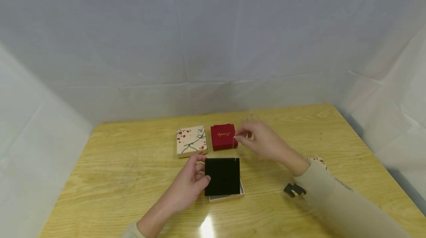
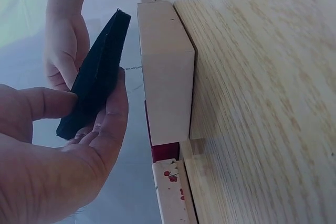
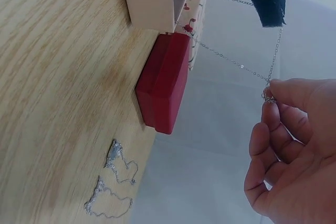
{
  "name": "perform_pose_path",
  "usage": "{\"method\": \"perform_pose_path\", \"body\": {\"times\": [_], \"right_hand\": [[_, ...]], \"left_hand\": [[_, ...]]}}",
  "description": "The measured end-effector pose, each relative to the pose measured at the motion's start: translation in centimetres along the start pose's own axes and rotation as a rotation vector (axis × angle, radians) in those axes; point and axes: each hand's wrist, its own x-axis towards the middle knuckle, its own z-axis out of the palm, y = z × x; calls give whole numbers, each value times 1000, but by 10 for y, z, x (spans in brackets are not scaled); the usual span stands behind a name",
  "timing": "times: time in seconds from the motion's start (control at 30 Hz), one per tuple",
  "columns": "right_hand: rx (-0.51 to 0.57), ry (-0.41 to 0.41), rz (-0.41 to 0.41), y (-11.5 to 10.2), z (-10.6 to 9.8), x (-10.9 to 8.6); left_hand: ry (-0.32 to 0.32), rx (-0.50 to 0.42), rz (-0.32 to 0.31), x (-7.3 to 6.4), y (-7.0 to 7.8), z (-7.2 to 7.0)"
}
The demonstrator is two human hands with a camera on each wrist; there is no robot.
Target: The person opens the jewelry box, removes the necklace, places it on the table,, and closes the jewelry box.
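My left hand (image 1: 186, 188) grips a black square jewelry-box pad (image 1: 222, 177) by its left edge, thumb on top and fingers beneath. Tilted in the left wrist view, the pad is held above an open cream box base (image 1: 227, 198). My right hand (image 1: 259, 140) pinches a thin silver necklace (image 3: 223, 55) between thumb and fingertip, beside the red box. In the right wrist view, one strand rises from the fingertips to the pad's edge, and other strands stretch toward the cream box. The box's inside is mostly hidden under the pad.
Behind the pad sit a flower-printed box (image 1: 192, 140) and a red box (image 1: 223, 137) with gold lettering. Silver chains (image 3: 116, 174) lie on the table beyond the red box. Another flower-printed item (image 1: 318, 161) is partly hidden by the right sleeve. White sheeting surrounds the table.
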Motion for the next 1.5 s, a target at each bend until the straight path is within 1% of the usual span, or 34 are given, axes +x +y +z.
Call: {"method": "perform_pose_path", "body": {"times": [0.13, 0.5, 0.67, 0.87, 0.97, 1.33, 1.5], "right_hand": [[5, -2, 6, 2, -1, -1], [6, 10, -21, 7, 2, -1], [4, 11, -15, 7, 2, -2], [21, -6, 36, 7, 2, -2], [22, -10, 48, 7, 3, -2], [21, -13, 40, 11, 4, -2], [16, -4, 27, 13, 5, -2]], "left_hand": [[-2, -2, 5, -1, 0, -1], [-27, -12, 18, -3, -1, -1], [-16, 6, 10, -4, -2, -1], [1, 12, 15, -4, -3, 0], [5, 15, 14, -4, -3, 0], [30, 34, -4, -4, -3, 0], [21, 13, 10, -4, -3, -1]]}}
